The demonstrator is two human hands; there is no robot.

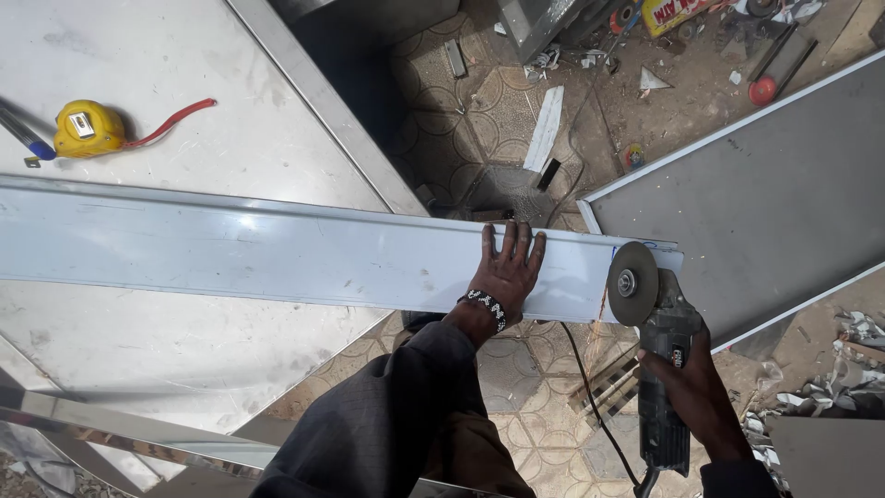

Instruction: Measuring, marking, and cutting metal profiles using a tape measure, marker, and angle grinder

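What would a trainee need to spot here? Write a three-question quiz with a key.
1. True or false: the left hand lies flat on the metal strip.
2. Which tool does the right hand hold? A) hammer B) grinder C) drill
3. Fill in: the yellow tape measure lies on the ___ sheet beyond the strip.

Key: 1 true; 2 B; 3 metal.

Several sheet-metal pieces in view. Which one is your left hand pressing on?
The long pale metal strip running across the middle: the left hand lies flat on it near the angle grinder. The wide table sheet and grey panel go untouched.
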